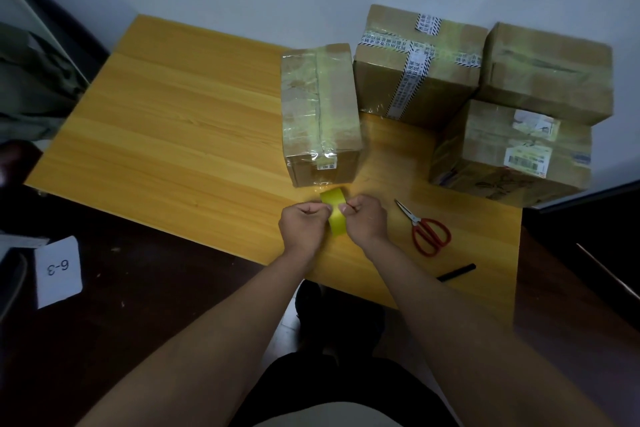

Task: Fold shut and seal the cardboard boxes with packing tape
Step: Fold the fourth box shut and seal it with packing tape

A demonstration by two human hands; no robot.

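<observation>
Wood-grain worktop (166,135), set against the wall. On it: taped box (320,107) near the middle, three more boxes at the far right, the fourth box (547,73) stacked on one; red scissors (427,232) and black marker (457,272) by the near edge.

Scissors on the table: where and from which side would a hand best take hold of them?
Take the scissors by the red handle loops, which lie at the table's near edge with the closed blades pointing away toward the boxes. Come from the near side with the right hand, which is closest; that keeps the grip off the blade tips. Both hands currently hold the yellow tape roll.
</observation>
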